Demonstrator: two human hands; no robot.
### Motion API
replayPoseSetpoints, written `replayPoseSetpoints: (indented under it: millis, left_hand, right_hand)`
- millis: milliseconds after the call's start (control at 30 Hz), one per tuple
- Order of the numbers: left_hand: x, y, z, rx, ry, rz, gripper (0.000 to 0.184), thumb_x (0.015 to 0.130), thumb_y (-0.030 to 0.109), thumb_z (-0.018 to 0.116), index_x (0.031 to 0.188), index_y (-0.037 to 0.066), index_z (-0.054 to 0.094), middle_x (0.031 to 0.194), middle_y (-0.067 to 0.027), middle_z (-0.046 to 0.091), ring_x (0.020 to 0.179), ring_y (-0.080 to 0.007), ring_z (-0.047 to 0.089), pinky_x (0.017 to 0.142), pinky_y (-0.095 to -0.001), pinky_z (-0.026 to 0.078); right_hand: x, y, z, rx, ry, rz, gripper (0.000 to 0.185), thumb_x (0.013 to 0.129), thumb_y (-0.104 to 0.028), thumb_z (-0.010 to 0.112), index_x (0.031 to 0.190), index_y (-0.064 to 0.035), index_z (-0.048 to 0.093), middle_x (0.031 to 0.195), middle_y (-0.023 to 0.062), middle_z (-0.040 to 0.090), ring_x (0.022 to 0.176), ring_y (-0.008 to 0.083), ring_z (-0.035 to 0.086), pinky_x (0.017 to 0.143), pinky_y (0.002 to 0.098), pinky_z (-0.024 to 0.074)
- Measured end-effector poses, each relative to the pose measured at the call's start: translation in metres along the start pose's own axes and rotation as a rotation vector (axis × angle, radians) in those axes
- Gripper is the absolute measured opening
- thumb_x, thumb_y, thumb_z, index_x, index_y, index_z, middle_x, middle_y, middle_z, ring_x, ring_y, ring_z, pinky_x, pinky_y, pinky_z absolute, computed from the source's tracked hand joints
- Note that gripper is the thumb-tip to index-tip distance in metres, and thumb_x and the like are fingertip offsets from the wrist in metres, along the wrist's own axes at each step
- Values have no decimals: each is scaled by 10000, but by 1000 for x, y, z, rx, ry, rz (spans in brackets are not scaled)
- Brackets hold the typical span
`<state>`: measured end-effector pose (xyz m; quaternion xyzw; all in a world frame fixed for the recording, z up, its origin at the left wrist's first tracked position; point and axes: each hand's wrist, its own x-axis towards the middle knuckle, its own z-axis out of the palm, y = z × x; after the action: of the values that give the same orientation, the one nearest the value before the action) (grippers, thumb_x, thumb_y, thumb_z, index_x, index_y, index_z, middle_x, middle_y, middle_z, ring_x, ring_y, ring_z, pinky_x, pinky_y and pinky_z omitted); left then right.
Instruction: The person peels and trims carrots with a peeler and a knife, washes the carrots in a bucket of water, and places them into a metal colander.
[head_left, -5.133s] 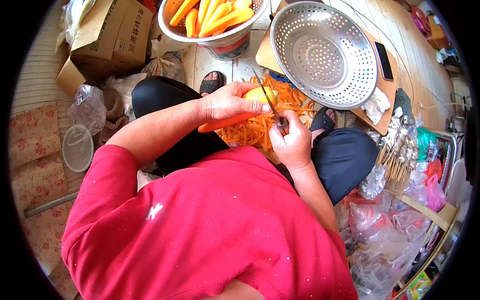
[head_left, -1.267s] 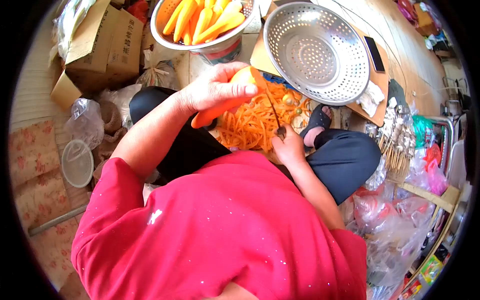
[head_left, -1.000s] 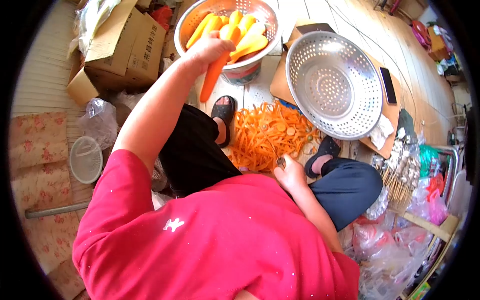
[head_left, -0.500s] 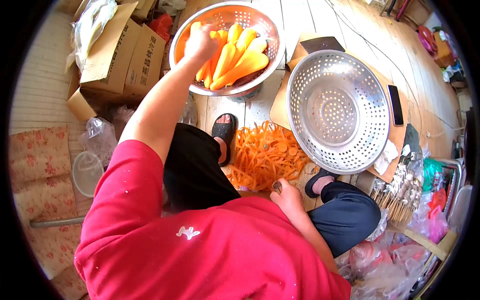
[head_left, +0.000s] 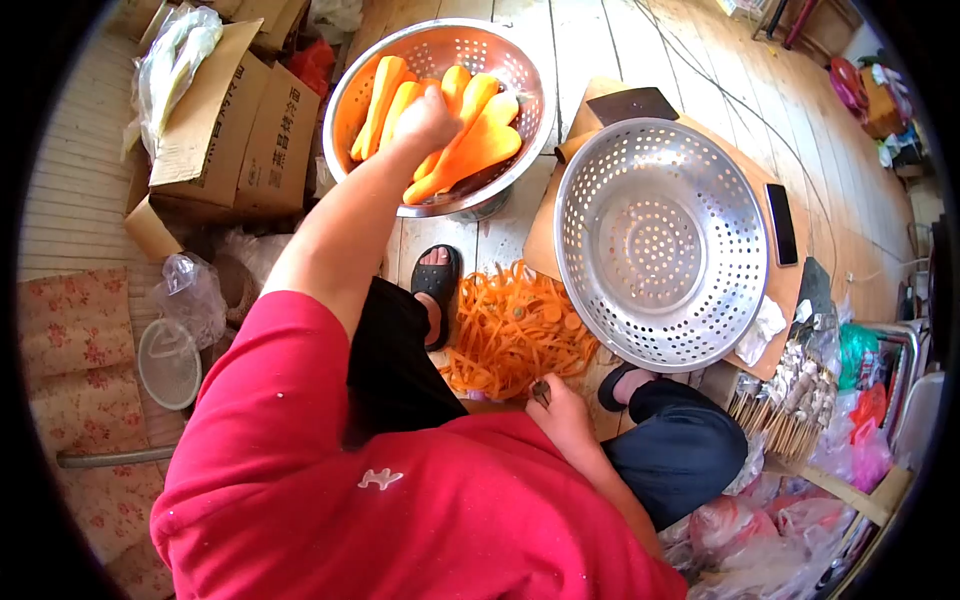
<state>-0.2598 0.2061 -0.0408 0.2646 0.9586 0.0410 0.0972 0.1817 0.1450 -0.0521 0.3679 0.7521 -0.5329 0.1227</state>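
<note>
My left hand [head_left: 428,124] is inside a metal colander [head_left: 340,100] of peeled orange carrots [head_left: 478,150]. Its fingers are curled around a carrot among the others, though the back of the hand hides most of the grip. Low in front of my body, my right hand [head_left: 562,411] is closed around a small metal tool [head_left: 541,393] that looks like a peeler. Only its end shows. Just beyond that hand, a heap of carrot peelings [head_left: 520,330] covers the floor between my feet, with a few cut carrot ends in it.
A second perforated colander [head_left: 660,245] sits on a brown board at right, beside a phone [head_left: 782,225] and a crumpled tissue [head_left: 762,332]. Skewered food [head_left: 790,395] lies nearer me. Cardboard boxes [head_left: 235,130] stand at left, above a clear plastic tub [head_left: 170,364].
My left hand has moved right and down within the colander, from the left-hand carrots to the middle ones. The view has shifted slightly; my right hand keeps its hold low down.
</note>
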Motion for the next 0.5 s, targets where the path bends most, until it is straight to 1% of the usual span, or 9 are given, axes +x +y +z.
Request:
replayPoseSetpoints:
  millis: [67, 100, 133, 167, 200, 267, 333, 433, 500]
  left_hand:
    - [-22, 6, -33, -381, 119, 217, 575, 798, 218, 620, 1303, 4, 448, 1149, -229, 609, 1056, -341, 607, 923, -374, 468]
    - [-40, 10, -51, -502, 111, 315, 587, 790, 200, 617, 1320, 21, 443, 1134, -208, 608, 1038, -316, 605, 919, -364, 465]
    - [-58, 12, -62, -626, 101, 414, 602, 781, 183, 615, 1337, 37, 437, 1119, -187, 608, 1019, -290, 604, 916, -355, 462]
    - [-66, 10, -63, -739, 59, 512, 552, 785, 210, 597, 1300, 52, 475, 1030, -156, 628, 965, -254, 603, 865, -336, 478]
    - [-89, 14, -75, -810, -91, 473, 544, 774, 188, 594, 1289, 46, 488, 963, -106, 624, 874, -198, 603, 794, -307, 491]
    - [-151, 23, -75, -973, -486, 393, 533, 771, 184, 592, 1281, 55, 502, 900, -73, 612, 778, -152, 597, 726, -283, 494]
    - [-202, 32, -72, -898, -650, 333, 491, 783, 272, 624, 1200, 27, 540, 852, -59, 597, 722, -126, 580, 678, -277, 499]
    - [-244, 29, -37, -911, -849, 398, 499, 783, 388, 676, 1104, 22, 567, 836, -53, 588, 706, -133, 572, 659, -280, 502]
    - [-267, 25, -28, -935, -936, 395, 467, 813, 393, 678, 1081, 24, 580, 813, -37, 584, 696, -116, 556, 638, -264, 484]
  right_hand:
    - [1, -2, 5, 103, 150, -58, 282, 781, -161, 621, 1027, -35, 568, 761, 196, 625, 760, 390, 626, 659, 437, 483]
    - [0, -4, 5, 105, 156, -59, 282, 781, -161, 621, 1027, -35, 568, 761, 196, 625, 760, 390, 626, 659, 437, 483]
    - [-1, -6, 4, 147, 246, -137, 236, 790, -126, 620, 1001, -30, 576, 727, 138, 624, 717, 257, 620, 646, 366, 479]
    - [-1, -8, 3, 188, 337, -214, 190, 799, -90, 618, 975, -25, 585, 693, 80, 624, 674, 123, 615, 634, 295, 476]
    - [0, -14, 0, 187, 345, -210, 190, 799, -90, 618, 975, -25, 585, 693, 80, 624, 674, 123, 615, 634, 295, 476]
    - [-12, -23, -8, 211, 498, -291, 141, 805, -71, 615, 941, -46, 585, 628, 33, 576, 610, 81, 556, 570, 289, 455]
    - [-17, -25, -11, 189, 529, -340, 164, 768, -91, 597, 926, -55, 571, 650, 139, 579, 624, 346, 603, 568, 403, 470]
    - [-23, -29, -13, 142, 580, -425, 169, 762, -100, 596, 921, -51, 570, 633, 139, 573, 617, 364, 595, 564, 427, 466]
    - [-26, -27, -11, 125, 559, -396, 187, 758, -111, 600, 932, -50, 572, 669, 162, 603, 661, 376, 616, 588, 446, 481]
